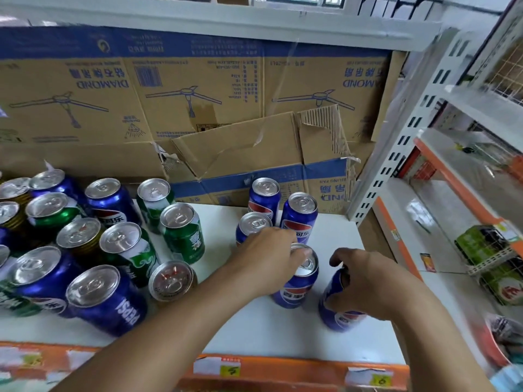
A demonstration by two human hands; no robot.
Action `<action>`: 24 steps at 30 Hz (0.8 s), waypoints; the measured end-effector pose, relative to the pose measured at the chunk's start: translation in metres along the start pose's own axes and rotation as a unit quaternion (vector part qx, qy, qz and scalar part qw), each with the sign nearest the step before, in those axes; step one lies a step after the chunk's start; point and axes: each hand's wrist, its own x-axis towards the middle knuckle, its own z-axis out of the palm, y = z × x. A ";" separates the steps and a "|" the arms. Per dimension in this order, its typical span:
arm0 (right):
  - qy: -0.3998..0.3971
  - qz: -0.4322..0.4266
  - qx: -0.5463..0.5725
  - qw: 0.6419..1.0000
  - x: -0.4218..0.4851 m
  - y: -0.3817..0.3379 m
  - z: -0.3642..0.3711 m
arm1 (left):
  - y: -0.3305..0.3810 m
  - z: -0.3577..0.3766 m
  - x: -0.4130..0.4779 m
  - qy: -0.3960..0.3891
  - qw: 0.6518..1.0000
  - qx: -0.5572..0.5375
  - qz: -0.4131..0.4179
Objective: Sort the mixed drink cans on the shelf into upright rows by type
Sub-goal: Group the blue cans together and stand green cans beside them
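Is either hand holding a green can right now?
No: the left hand grips one blue can, the right hand the nearer blue can; the green cans stand apart.

A flattened brown cardboard box with a blue band and upside-down ceiling-fan drawings (198, 89) stands along the back. A torn brown cardboard flap (249, 142) leans against it. To the right, a white perforated metal upright (402, 131) borders green packets (478, 244).
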 end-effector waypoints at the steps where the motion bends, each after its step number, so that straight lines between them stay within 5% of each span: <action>1: 0.006 -0.005 0.001 1.000 0.001 -0.002 0.000 | 0.000 -0.006 -0.002 0.007 1.000 0.015 0.006; 7: 0.092 -0.091 0.006 0.992 0.003 -0.037 0.000 | -0.035 -0.070 -0.038 0.082 0.993 0.083 -0.021; 13: 0.146 -0.203 0.020 0.968 0.000 -0.107 0.020 | -0.113 -0.125 -0.098 0.060 0.981 0.163 -0.088; 17: 0.138 -0.262 0.036 0.954 -0.004 -0.171 0.033 | -0.148 -0.129 -0.143 0.025 0.980 0.170 -0.104; 21: 0.128 -0.327 0.023 0.936 -0.005 -0.235 0.055 | -0.195 -0.141 -0.171 0.085 0.973 0.179 -0.115; 24: 0.128 -0.335 -0.011 0.934 -0.004 -0.270 0.069 | -0.222 -0.149 -0.176 0.038 0.972 0.192 -0.127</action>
